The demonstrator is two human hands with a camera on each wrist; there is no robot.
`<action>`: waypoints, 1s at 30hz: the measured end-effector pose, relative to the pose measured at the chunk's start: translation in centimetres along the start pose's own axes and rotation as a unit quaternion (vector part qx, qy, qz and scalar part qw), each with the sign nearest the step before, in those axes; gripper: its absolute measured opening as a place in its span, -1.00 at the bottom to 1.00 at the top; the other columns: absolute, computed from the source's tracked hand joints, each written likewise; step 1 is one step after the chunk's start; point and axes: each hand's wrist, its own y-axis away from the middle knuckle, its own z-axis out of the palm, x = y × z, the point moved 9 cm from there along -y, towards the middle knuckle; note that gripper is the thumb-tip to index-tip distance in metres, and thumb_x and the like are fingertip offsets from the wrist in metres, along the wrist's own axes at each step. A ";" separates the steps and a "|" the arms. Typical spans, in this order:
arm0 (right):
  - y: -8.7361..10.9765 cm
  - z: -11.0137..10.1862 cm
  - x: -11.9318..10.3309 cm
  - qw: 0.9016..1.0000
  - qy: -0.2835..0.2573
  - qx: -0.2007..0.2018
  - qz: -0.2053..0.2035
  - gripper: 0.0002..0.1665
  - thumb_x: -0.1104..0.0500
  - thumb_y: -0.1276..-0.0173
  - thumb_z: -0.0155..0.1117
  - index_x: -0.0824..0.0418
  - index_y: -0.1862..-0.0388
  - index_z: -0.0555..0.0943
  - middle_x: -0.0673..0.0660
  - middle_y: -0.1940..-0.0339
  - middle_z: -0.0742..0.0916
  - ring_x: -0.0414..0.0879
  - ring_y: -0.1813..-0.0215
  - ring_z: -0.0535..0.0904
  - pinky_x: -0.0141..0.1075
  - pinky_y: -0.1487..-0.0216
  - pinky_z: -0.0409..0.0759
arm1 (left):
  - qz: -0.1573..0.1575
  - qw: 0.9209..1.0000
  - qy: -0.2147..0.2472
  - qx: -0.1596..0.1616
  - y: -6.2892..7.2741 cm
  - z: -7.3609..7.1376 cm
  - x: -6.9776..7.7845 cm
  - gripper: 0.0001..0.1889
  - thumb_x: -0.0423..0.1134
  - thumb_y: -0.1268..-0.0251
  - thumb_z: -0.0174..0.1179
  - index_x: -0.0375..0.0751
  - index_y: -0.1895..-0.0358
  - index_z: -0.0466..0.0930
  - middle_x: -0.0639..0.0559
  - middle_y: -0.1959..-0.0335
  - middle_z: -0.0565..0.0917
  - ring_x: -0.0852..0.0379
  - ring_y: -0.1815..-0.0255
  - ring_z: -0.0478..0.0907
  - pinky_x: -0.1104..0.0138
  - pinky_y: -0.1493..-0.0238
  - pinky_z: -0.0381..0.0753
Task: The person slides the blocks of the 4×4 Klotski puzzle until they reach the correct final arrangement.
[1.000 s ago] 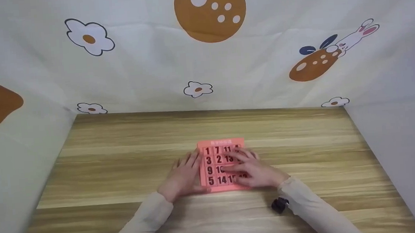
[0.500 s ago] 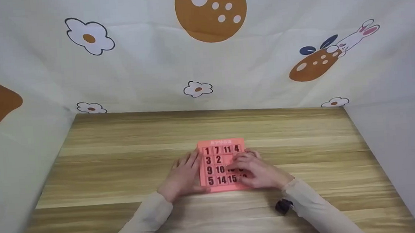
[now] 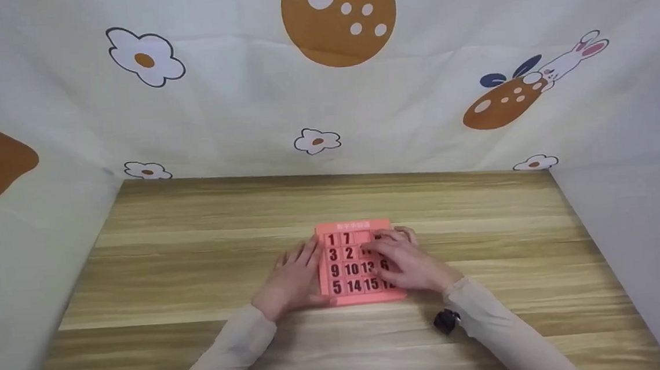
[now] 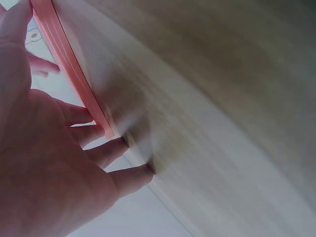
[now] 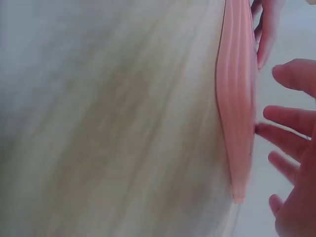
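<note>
A flat pink number slide puzzle [image 3: 367, 299] lies on the wooden table, its square tiles printed with black numerals. My left hand [image 3: 290, 280] steadies its left side, thumb at the lower left corner. In the left wrist view those fingers [image 4: 109, 152] are fairly straight; some touch the puzzle's side [image 4: 74, 74], others reach the table. Over the right-hand tiles is my right hand [image 3: 408, 265], a fingertip at the 11 tile in the second row. A bare slot [image 3: 363, 238] shows in the top row, right of the 7. In the right wrist view the right fingers [image 5: 291, 118] are spread above the puzzle's edge [image 5: 236, 89].
The wood-grain table [image 3: 194, 235] stretches around the puzzle. Pale cloth walls [image 3: 231, 99] with flower and rabbit prints enclose its back and sides. A small black object [image 3: 446, 321] sits by the right sleeve [image 3: 490, 319].
The 13 tile has slid down into the third row, then the 11 tile down into the second, so the gap is now in the top row. My right hand shifted; my left stayed put.
</note>
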 end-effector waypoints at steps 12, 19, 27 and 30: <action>-1.6 1.3 -0.6 0.999 0.031 -0.040 0.010 -0.29 -0.09 -0.44 0.10 0.17 -0.47 0.29 0.12 -0.48 0.32 0.13 -0.51 0.04 0.26 -0.39 -0.08 | 0.006 1.000 -0.014 0.000 -0.2 0.1 0.1 0.19 0.40 -0.02 0.24 -0.26 -0.55 -0.12 -0.13 -0.57 -0.14 -0.19 -0.52 -0.14 -0.15 -0.43 -0.08; -1.4 0.0 -0.2 0.998 0.062 0.003 0.017 -0.49 -0.03 -0.45 0.12 0.18 -0.27 0.52 0.12 -0.32 0.53 0.12 -0.45 0.18 0.31 -0.34 -0.03 | 0.006 1.000 -0.008 -0.002 -0.2 0.0 0.2 0.20 0.39 -0.02 0.25 -0.25 -0.55 -0.14 -0.13 -0.57 -0.17 -0.20 -0.52 -0.16 -0.16 -0.43 -0.10; -0.8 0.2 -0.7 0.998 0.060 -0.005 -0.017 -0.55 -0.05 -0.42 0.15 0.05 -0.22 0.58 0.14 -0.39 0.44 0.20 -0.47 0.10 0.30 -0.32 0.02 | 0.009 1.000 -0.010 0.002 -0.1 -0.1 0.1 0.20 0.39 -0.02 0.25 -0.26 -0.55 -0.14 -0.14 -0.57 -0.18 -0.21 -0.52 -0.16 -0.16 -0.43 -0.13; -0.8 0.6 -0.8 0.999 0.044 -0.020 -0.010 -0.55 -0.07 -0.42 0.15 -0.04 -0.25 0.57 0.13 -0.46 0.35 0.22 -0.49 0.04 0.31 -0.35 -0.03 | 0.008 1.000 -0.010 -0.001 -0.1 0.0 0.1 0.20 0.40 -0.02 0.24 -0.25 -0.55 -0.15 -0.13 -0.57 -0.18 -0.21 -0.52 -0.16 -0.16 -0.43 -0.14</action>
